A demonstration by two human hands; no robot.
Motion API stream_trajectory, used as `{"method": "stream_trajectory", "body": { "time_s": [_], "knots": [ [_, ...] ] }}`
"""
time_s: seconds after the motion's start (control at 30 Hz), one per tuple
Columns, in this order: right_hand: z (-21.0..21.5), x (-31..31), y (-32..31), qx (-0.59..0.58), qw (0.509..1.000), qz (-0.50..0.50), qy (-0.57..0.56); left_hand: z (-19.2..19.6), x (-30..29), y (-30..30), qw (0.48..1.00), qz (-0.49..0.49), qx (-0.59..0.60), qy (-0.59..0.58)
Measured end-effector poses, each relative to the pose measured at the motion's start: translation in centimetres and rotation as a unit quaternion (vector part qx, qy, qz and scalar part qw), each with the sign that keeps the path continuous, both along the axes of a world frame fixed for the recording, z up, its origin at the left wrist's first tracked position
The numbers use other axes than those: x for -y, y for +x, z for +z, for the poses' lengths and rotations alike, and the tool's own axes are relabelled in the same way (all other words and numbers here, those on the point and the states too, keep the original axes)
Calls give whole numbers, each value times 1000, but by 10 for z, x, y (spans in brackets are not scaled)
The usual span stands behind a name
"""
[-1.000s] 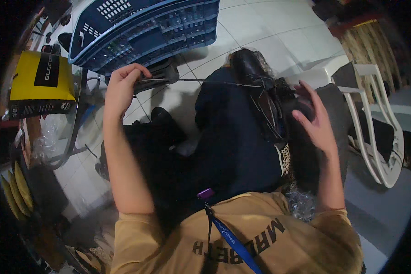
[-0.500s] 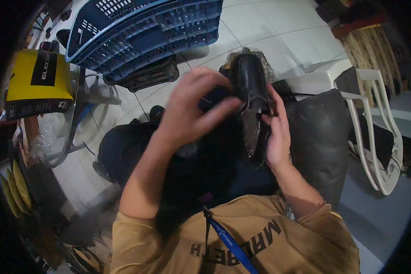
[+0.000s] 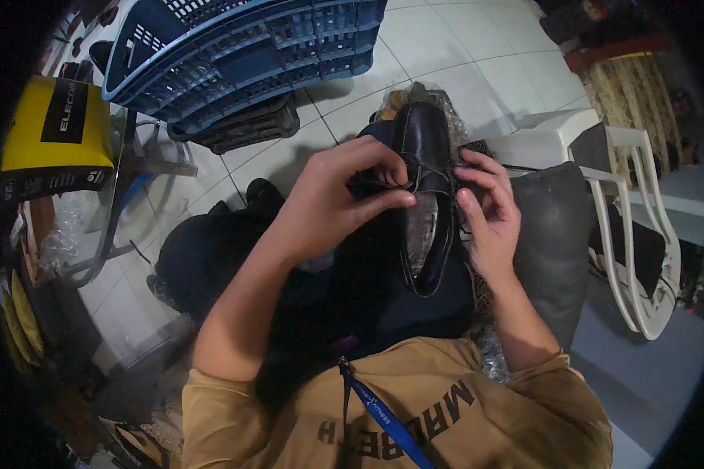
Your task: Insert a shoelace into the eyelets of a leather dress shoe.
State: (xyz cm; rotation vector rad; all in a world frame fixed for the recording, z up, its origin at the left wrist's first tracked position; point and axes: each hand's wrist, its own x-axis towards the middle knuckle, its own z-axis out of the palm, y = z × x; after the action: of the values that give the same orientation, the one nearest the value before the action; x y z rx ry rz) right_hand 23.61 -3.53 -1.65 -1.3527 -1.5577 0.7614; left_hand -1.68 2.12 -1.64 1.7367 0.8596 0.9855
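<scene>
A shiny black leather lace-up shoe [image 3: 426, 156] lies on my lap, toe pointing away from me, with crumpled clear stuffing in its opening. My left hand [image 3: 332, 199] pinches the black shoelace [image 3: 414, 181] at the left side of the lacing. On the other side my right hand [image 3: 489, 207] grips the lace with fingertips against the shoe's right edge. Both hands are closed on the lace over the tongue. My dark trousers [image 3: 352, 289] lie under the shoe.
Blue plastic baskets [image 3: 242, 47] stand stacked on the tiled floor ahead, a black tray [image 3: 246, 125] under them. A yellow box [image 3: 51, 137] sits at the left. A white plastic chair [image 3: 602, 203] and a dark cushion [image 3: 551, 234] are at my right.
A second ago my arms were spread wide, pulling the lace taut. Both hands have since come together on the shoe's lacing, and the shoe now lies lengthwise on my lap.
</scene>
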Motion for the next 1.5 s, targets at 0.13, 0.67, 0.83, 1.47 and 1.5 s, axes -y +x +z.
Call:
{"method": "stream_trajectory", "body": {
  "time_s": [0.13,0.67,0.83,1.47,1.5],
  "knots": [
    [5,-3,6,18,1000,9,-19,-2,-2,-5,999,-21,21,-37],
    [33,-13,12,29,993,47,-104,7,5,-1,997,-6,-73,-7],
    [37,-19,17,204,973,86,63,4,4,-2,995,20,-46,86],
    [37,-33,19,351,906,151,179,-3,3,-1,939,58,-154,301],
    [38,-34,16,331,919,152,152,-3,3,-1,939,57,-154,301]
  ]
}}
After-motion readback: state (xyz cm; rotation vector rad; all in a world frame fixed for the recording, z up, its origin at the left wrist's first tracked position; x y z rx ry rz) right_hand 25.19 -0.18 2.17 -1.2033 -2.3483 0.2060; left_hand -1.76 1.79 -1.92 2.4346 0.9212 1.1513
